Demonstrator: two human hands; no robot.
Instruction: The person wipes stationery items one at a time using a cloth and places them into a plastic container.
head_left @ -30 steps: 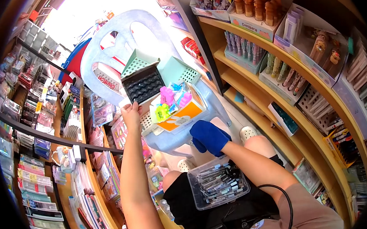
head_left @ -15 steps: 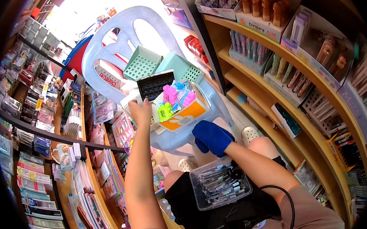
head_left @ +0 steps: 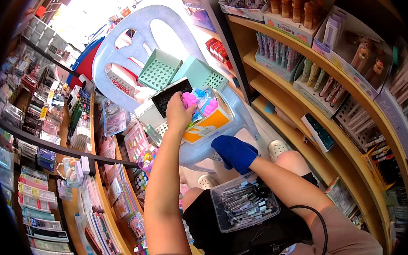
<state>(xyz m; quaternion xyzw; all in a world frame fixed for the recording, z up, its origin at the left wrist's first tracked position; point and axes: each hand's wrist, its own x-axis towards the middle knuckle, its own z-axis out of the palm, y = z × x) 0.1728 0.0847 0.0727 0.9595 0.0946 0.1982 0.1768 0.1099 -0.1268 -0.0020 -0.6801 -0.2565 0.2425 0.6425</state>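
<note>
My left hand (head_left: pixel 179 114) is over an orange-and-white box (head_left: pixel 208 128) on the chair seat. Its thumb and fingers close around a pink, knobbly-edged piece (head_left: pixel 189 99); part of the grip is hidden. Another pink piece (head_left: pixel 210 107) and some blue wrapped items lie in the box. A black basket-like tray (head_left: pixel 167 99) tilts just behind my fingers. A blue mitt-like cloth covers my right hand (head_left: pixel 236 153), hiding its fingers, in front of the chair. On my lap rests a clear plastic tub (head_left: pixel 224 223) full of pens.
The pale blue plastic chair (head_left: pixel 104 70) also holds mint-green perforated baskets (head_left: pixel 158 70). Wooden shelves (head_left: pixel 276 92) with boxed pens curve along the right. Racks of packaged stationery (head_left: pixel 98 227) stand close on the left. A black cable (head_left: pixel 319 214) crosses near my right arm.
My left hand has moved right, from the box's left side to the pink piece, and now covers the bright green item. My right hand has shifted slightly left.
</note>
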